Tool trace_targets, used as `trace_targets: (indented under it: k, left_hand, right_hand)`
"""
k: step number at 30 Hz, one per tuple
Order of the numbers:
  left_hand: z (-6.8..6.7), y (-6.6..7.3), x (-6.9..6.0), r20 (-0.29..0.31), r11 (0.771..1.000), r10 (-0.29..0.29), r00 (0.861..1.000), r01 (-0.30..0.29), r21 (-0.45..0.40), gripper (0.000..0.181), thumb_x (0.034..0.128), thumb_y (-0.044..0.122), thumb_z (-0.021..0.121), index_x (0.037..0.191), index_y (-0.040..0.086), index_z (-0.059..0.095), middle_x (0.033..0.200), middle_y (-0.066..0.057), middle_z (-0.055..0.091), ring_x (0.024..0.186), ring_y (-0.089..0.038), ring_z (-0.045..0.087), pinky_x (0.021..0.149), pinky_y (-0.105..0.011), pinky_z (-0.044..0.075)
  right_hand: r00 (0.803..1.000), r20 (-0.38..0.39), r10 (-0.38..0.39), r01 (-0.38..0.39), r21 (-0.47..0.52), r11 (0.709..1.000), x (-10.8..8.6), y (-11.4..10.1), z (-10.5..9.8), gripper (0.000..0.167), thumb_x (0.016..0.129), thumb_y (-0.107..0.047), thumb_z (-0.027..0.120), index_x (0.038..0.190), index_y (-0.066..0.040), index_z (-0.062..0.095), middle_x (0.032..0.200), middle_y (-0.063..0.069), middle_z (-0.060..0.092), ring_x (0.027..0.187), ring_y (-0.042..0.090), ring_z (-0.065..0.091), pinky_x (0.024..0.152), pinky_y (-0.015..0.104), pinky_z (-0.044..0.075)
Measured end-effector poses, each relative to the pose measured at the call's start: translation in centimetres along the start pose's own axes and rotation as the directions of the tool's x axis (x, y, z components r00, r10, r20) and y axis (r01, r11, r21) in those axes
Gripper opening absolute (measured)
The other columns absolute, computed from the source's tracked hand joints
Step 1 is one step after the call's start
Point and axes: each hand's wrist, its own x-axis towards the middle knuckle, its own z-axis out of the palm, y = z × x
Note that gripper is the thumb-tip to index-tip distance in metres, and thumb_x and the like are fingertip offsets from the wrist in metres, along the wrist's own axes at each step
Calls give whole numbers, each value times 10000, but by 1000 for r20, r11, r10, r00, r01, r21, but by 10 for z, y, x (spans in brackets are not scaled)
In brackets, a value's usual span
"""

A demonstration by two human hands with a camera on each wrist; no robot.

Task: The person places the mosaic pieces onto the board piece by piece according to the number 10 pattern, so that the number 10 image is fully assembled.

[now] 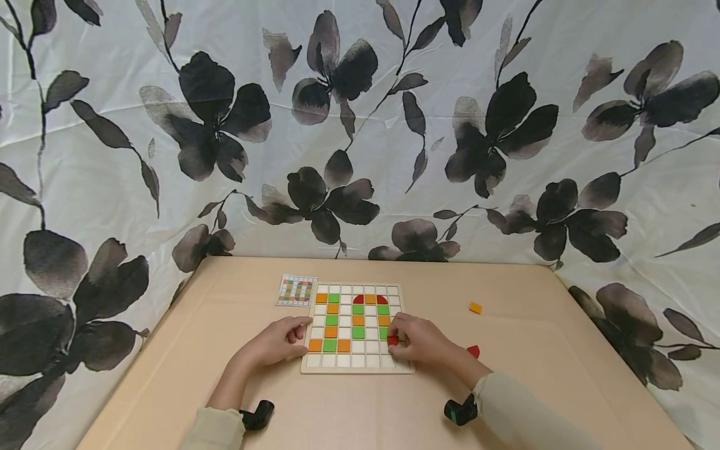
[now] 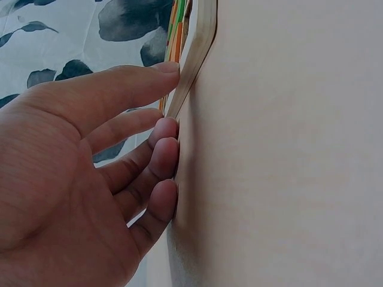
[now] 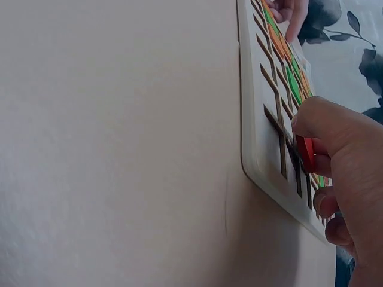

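A pale-framed grid board [image 1: 360, 370] lies on the table, with orange, green and red tiles in several of its white cells. My right hand [image 1: 422, 340] pinches a red tile [image 3: 305, 153] between thumb and fingers at the board's right side, over the cells near its lower right. My left hand [image 1: 277, 340] rests at the board's left edge. In the left wrist view, its thumb [image 2: 131, 86] touches the frame, and the other fingers are loosely bent beside it. Part of the board's right edge is hidden behind my right hand in the head view.
A small pattern card [image 1: 296, 290] lies beside the board's upper left corner. To the right on the table [image 1: 506, 375] are a loose orange tile [image 1: 475, 308] and a red tile [image 1: 474, 351], the latter close to my right forearm. Floral cloth [image 1: 394, 144] hangs behind the table.
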Motion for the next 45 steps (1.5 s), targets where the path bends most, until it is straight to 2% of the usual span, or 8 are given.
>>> trace_targets:
  k: [5,11,16,26,35,45]
  left_hand:
    - [0,1,1,-2,1000,-8,1000,8,-5,592,812,99,737,1356,32,512,927,-43,509,862,-168,457,658,-219,355]
    - [0,2,0,-1,1000,-6,1000,6,0,593,812,98,736,1356,27,511,927,-43,510,861,-167,459,662,-219,357]
    - [0,2,-1,1,1000,-3,1000,3,-1,590,816,97,732,1356,20,508,926,-45,508,860,-169,457,660,-220,355]
    - [0,3,-2,-2,1000,-6,1000,6,-11,588,816,90,730,1357,21,508,931,-56,506,867,-177,454,654,-221,357]
    - [2,2,-4,-6,1000,-7,1000,7,-1,584,815,92,735,1352,28,514,927,-48,508,857,-172,453,659,-216,352]
    - [0,3,-4,-2,1000,5,1000,-5,2,585,822,99,732,1357,20,509,928,-48,513,863,-172,460,659,-213,363]
  right_hand:
    - [999,30,-15,15,3,1000,0,-5,4,195,825,-332,721,980,-249,639,922,-131,545,797,61,502,656,182,419]
    - [998,21,-57,57,-4,998,1,-5,6,186,858,-377,713,1003,-262,696,1012,-130,586,877,51,509,781,223,465]
    - [997,31,-74,73,42,996,0,-4,5,190,856,-364,718,1010,-252,725,967,-130,575,834,60,501,731,198,430]
    - [997,66,-39,26,183,983,2,1,4,110,858,-247,725,968,-243,735,919,-147,594,786,73,499,679,187,425]
    - [997,82,-16,3,157,988,4,-1,2,101,853,-258,733,953,-250,729,905,-148,592,789,69,496,679,185,430]
    - [999,48,24,-31,156,987,-5,3,0,153,857,-253,730,1010,-250,739,947,-127,620,806,87,504,658,192,428]
